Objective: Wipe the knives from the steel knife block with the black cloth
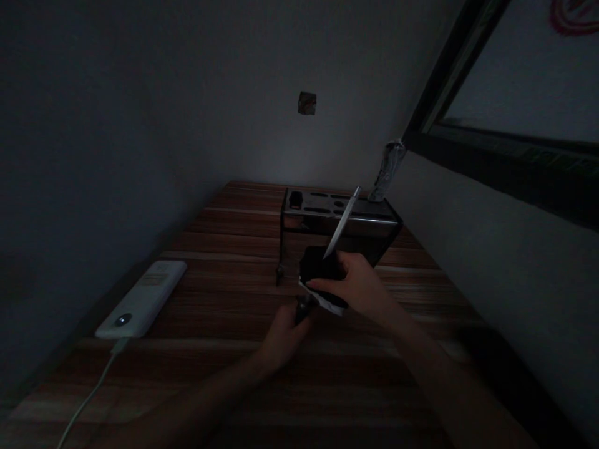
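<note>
My left hand (286,333) is closed around the dark handle of a sharpening steel (344,226), whose pale metal rod points up and away to the right. In my right hand (362,284), fingers and thumb pinch a black cloth (318,265) with a white underside. The cloth is wrapped about the lower rod, just above the handle, and hides that part. Right behind my hands stands a knife rack (322,202) with a slotted metal top and dark frame. Dim light blurs the details.
On the left of the wood-grain table (224,299) lies a white power bank (145,299) with a cable (93,388) plugged in. A plastic-wrapped object (389,168) stands at the rack's right end. A dark frame (496,168) juts in along the right wall.
</note>
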Tool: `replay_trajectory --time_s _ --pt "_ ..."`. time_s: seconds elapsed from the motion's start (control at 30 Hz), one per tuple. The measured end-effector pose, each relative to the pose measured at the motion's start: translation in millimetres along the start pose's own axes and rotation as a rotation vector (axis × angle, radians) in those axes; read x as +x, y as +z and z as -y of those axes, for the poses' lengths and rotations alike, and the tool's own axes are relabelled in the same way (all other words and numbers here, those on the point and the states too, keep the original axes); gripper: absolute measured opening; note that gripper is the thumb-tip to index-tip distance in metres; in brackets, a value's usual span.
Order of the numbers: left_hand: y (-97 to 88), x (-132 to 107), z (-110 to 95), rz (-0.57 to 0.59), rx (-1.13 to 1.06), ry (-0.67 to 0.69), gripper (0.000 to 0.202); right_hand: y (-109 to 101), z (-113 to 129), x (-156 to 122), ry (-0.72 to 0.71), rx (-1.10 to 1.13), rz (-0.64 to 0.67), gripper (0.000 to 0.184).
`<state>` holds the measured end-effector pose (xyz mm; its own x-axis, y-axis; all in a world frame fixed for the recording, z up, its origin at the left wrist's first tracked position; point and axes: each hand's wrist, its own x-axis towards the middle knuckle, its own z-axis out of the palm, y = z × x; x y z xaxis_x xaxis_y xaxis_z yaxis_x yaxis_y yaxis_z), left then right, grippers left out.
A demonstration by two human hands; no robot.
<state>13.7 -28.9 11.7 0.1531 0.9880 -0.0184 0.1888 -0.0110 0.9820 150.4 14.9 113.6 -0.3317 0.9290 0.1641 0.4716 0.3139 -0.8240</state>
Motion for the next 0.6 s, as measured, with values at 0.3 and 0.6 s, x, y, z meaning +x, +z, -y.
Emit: replay_trajectory --time_s 0.3,0.6 --pt "-1.9 -2.4 -3.9 0.048 0.181 0.02 0.023 -37.9 12.6 -4.7 0.005 0.127 -0.188 0.029" --pt "-1.5 -2.6 -1.4 0.071 0.33 0.07 0.025 -65.8 8.7 -11.4 -0.052 0.259 -0.452 0.028"
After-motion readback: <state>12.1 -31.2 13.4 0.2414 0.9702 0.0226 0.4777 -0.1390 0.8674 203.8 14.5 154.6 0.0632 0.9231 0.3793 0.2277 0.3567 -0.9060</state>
